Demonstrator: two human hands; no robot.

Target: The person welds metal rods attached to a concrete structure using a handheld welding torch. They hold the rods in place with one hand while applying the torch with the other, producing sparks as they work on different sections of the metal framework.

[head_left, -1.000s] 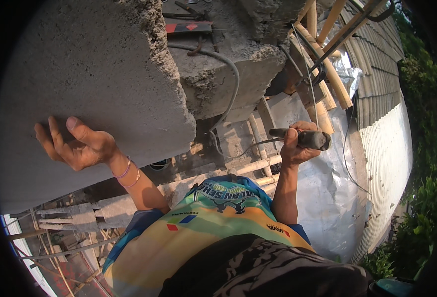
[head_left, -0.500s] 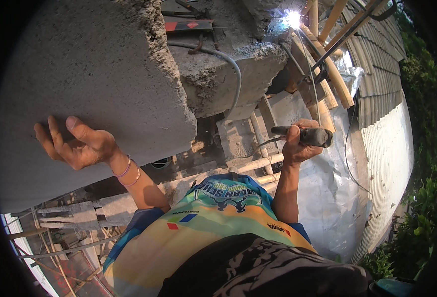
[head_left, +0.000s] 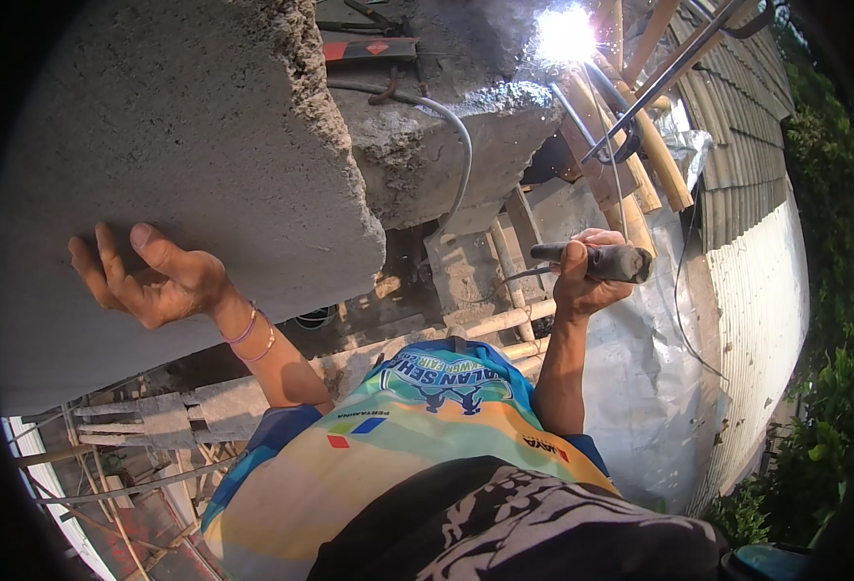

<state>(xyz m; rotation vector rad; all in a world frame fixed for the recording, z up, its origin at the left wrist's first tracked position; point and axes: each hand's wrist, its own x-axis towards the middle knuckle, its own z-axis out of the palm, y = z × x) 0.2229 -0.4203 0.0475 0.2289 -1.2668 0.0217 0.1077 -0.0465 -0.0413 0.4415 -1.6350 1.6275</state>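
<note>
My right hand (head_left: 574, 286) is closed around a dark welding electrode holder (head_left: 619, 263). From it a thin welding rod (head_left: 618, 198) runs up to a glaring white arc (head_left: 564, 37) at the far concrete edge. The glare hides the spot being welded, and small sparks fly around it. On the left, my left hand (head_left: 161, 286) is empty, its fingers apart and slightly curled, against or just beside the face of a large concrete block (head_left: 185, 126). Whether it touches the concrete I cannot tell.
A grey cable or hose (head_left: 461, 131) bends over the broken concrete ledge (head_left: 417, 160), where a red-and-black piece (head_left: 369, 50) lies. Bamboo poles (head_left: 664, 160) and a dark steel bar (head_left: 679, 73) stick out at right. Beyond are shiny metal sheeting (head_left: 630, 387) and corrugated roofing (head_left: 751, 349).
The arc has grown larger and brighter, with more sparks and a bluish light on the nearby bars. Both hands stay almost in place; the welding rod has barely shifted.
</note>
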